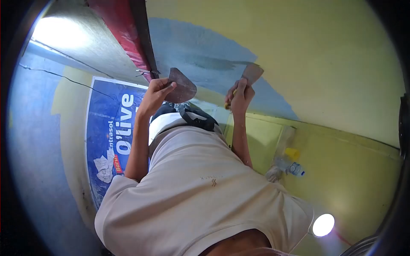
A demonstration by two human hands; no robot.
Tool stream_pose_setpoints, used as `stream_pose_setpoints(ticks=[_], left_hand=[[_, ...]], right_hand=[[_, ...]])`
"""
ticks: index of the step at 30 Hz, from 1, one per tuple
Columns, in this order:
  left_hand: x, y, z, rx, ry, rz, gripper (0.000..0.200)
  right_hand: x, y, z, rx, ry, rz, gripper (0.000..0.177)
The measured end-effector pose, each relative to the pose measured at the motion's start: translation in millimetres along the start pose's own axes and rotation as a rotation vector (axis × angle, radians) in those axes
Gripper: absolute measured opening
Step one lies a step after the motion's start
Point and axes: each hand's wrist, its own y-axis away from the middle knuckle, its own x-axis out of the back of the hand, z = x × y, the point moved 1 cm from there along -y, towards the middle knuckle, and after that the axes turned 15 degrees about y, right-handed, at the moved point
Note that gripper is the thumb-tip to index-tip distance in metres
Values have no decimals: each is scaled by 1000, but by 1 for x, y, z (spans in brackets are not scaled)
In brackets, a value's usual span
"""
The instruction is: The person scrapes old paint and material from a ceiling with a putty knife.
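Observation:
My left hand [156, 93] grips a flat, dark, putty-smeared plate [183, 86] by its edge and holds it up close to the wall. My right hand [240, 97] is closed on the yellow handle of a putty knife [253, 73]. The blade lies against the wall at the lower edge of a grey-blue patch of filler [200, 51]. The rest of the wall [324, 55] is yellow-green. Below my hands I see my own beige T-shirt [200, 187] and dark shorts [197, 118].
A blue banner [112, 141] printed "O'live" lies at the left. A plastic bottle with a blue cap [294, 169] and a yellow object [292, 152] sit at the right by the wall's base. A red strip [124, 30] runs top left. A bright lamp [323, 225] glares at lower right.

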Motion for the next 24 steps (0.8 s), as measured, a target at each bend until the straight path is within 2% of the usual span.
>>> stream_pose_setpoints(ticks=[2,4,6,9,13,16,21,24], left_hand=[[8,0,-4,-9,-81,0,23],[10,-1,-4,31,49,-65,25],[11,0,-2,15,-73,-32,25],[8,0,-4,-24,-29,4,24],[3,3,3,-25,72,-32,23],[3,2,-1,-42,57,-4,23],[1,4,2,-7,82,-12,24],[-1,3,-1,-27,85,56,25]], right_hand=[[-4,-4,-33,7,-58,-25,45],[-3,-6,-53,20,-77,0,47],[-2,-8,-35,7,-101,1,46],[-2,1,-37,-21,-140,-61,46],[-12,-7,-26,43,-47,-7,46],[-24,0,-33,29,-110,11,47],[-27,-10,-40,39,-159,-86,46],[-30,-8,-48,23,-168,-118,44]])
